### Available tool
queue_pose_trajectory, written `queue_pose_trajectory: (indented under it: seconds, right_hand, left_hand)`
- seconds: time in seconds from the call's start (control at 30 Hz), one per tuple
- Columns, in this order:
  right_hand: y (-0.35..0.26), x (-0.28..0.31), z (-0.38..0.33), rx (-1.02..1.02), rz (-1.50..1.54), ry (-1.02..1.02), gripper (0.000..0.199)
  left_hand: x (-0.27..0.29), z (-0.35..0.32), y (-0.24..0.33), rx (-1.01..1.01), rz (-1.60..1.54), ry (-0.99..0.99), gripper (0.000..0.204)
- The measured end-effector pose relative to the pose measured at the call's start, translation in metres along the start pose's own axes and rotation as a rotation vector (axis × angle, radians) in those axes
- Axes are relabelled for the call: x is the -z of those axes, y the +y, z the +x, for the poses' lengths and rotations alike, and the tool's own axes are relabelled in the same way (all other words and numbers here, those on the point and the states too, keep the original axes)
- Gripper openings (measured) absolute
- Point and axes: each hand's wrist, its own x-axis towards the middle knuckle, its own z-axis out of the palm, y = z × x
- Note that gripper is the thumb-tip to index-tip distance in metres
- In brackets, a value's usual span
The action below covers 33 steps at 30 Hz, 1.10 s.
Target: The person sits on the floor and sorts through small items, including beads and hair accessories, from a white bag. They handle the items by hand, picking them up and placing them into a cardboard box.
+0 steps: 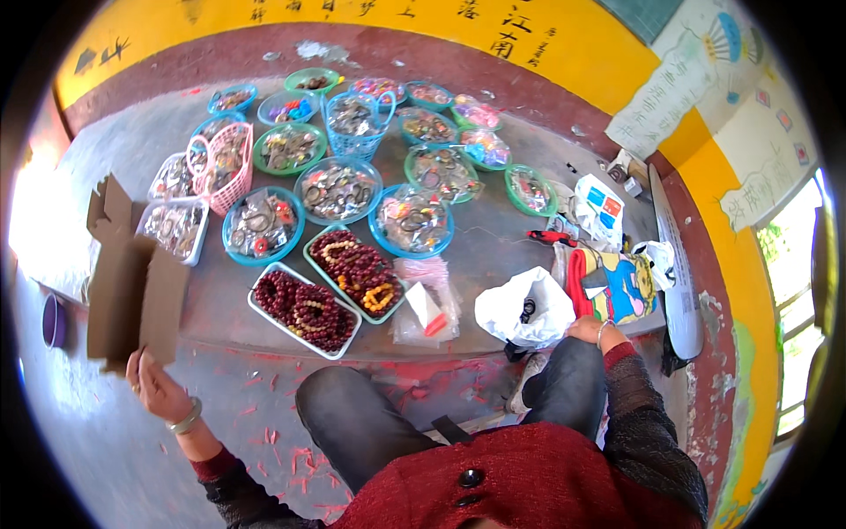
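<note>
My left hand (159, 388), with a pale bangle at the wrist, is closed on the lower edge of a brown cardboard box (163, 304). The box is held up at the far left with its flaps spread. My right hand (589, 331) lies over my right knee, fingers laid out and nothing visible in them. Beside it is an open white plastic bag (502, 309) with small dark items inside. Two trays of dark red bead bracelets, a white one (304, 346) and a green-rimmed one (401, 310), sit in front of me, next to clear plastic bags (449, 295).
Several basins of small bagged items, such as a blue basin (377, 236), cover the platform behind the trays. A pink basket (240, 196) and a blue basket (357, 145) stand among them. A colourful cartoon bag (626, 286) lies right; a purple basin (55, 319) stands far left.
</note>
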Motion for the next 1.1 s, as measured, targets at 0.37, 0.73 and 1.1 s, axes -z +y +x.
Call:
queue_pose_trajectory:
  seconds: [0.37,0.73,1.1]
  right_hand:
    - [0.070,-0.056,-0.046,-0.143,0.427,0.209,0.031]
    - [0.097,-0.083,-0.097,-0.174,0.700,0.329,0.031]
    - [0.092,-0.075,-0.093,-0.170,0.793,0.358,0.027]
  left_hand:
    - [-0.101,0.043,0.355,-0.204,-0.863,-0.380,0.006]
    - [-0.272,-0.031,0.504,0.008,-1.014,-0.678,0.025]
    - [-0.431,-0.119,0.472,0.092,-1.038,-1.113,0.021]
